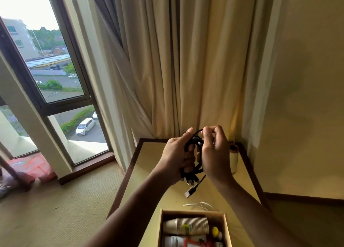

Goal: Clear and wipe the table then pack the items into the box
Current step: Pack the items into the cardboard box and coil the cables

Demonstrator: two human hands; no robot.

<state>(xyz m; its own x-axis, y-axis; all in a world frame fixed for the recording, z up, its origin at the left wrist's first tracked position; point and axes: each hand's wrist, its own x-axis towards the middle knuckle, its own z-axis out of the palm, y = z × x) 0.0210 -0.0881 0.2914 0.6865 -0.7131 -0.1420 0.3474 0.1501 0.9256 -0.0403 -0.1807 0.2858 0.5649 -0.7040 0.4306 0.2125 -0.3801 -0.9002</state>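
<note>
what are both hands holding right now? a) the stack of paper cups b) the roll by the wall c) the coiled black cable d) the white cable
c: the left hand grips the coiled black cable and the right hand pinches its loops above the table; the white cable lies on the table and the paper cups sit in the box.

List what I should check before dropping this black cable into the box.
1. Grip on the black cable by left hand and right hand: ok.
2. Loose plug tucked into the coil: not ok, it dangles below.
3. Top of the box open, near the hands: ok.
4. Space left inside: cannot tell; paper cups and other items fill the visible part.
5. Clearing of the table: not ok; white cable and roll lie on it.
</note>
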